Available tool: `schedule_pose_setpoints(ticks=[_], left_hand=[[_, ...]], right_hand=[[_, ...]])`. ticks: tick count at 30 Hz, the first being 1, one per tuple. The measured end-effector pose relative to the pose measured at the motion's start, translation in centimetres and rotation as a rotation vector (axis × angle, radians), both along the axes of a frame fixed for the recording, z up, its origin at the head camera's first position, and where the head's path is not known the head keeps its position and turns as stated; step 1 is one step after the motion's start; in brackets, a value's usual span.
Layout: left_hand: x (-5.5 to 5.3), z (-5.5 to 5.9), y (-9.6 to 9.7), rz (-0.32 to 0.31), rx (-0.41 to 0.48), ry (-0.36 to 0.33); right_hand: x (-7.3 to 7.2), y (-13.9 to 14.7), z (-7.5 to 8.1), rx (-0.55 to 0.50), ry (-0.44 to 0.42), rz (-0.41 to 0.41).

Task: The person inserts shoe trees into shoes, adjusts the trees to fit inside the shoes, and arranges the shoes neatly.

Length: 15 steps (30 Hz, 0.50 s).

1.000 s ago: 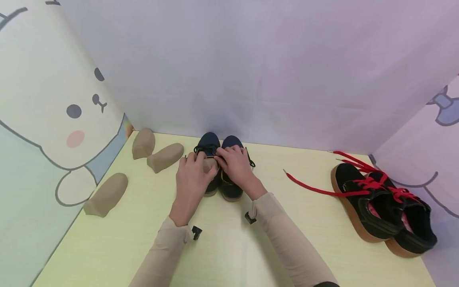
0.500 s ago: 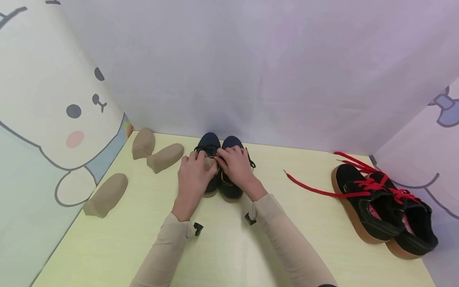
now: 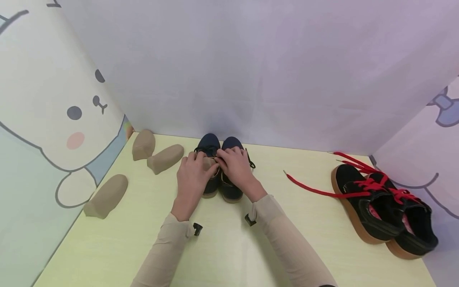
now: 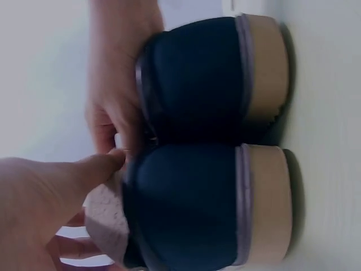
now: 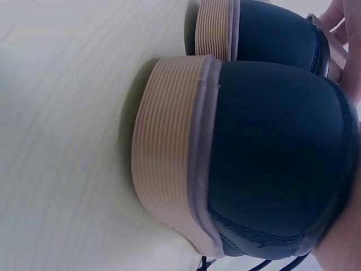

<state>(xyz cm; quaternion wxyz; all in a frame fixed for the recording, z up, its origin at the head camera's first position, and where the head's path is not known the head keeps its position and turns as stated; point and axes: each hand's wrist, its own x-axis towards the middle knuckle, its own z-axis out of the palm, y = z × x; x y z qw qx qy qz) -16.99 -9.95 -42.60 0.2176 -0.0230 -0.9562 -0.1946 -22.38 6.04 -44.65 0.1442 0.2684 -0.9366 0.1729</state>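
Two navy lace-up shoes stand side by side against the back wall, toes pointing away: the left shoe [image 3: 209,141] and the right shoe [image 3: 231,193]. A beige shoe insert [image 4: 107,220] sticks up from the left shoe's opening. My left hand [image 3: 191,177] grips around that opening, thumb on its right side and fingers on its left, with the insert between them. From the right, my right hand [image 3: 236,165] reaches over the right shoe. Its fingertips pinch at the left shoe's collar, right by my left thumb. Its forearm side covers part of the right shoe.
On the left of the table [image 3: 215,255] lie three more beige inserts, one [image 3: 106,195] nearer and two behind. At the right stand black shoes [image 3: 369,211] with red laces [image 3: 315,191], one lace stretched toward the middle. Printed fabric walls [image 3: 251,71] enclose the table.
My left hand has shifted very slightly at the shoe's opening, its thumb moving a little to the right. The right hand and shoes stay in place.
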Motion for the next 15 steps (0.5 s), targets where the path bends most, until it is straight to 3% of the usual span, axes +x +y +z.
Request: schedule_pose_setpoints(ticks=[4,8,12,15], left_hand=[[0.2,0.4,-0.9,-0.065,0.052,-0.079],[0.4,1.0,-2.3,-0.140,0.163,-0.155],[0.7,1.4,-3.5,-0.190,0.272,-0.192],[0.8,1.4,-4.0,-0.217,0.295,-0.199]], right_hand=[[0.1,0.0,0.0,-0.007,0.009,-0.001],[0.1,0.0,0.0,-0.010,0.018,-0.001],[0.1,0.0,0.0,-0.007,0.016,0.000],[0.1,0.0,0.1,-0.010,0.009,0.000]])
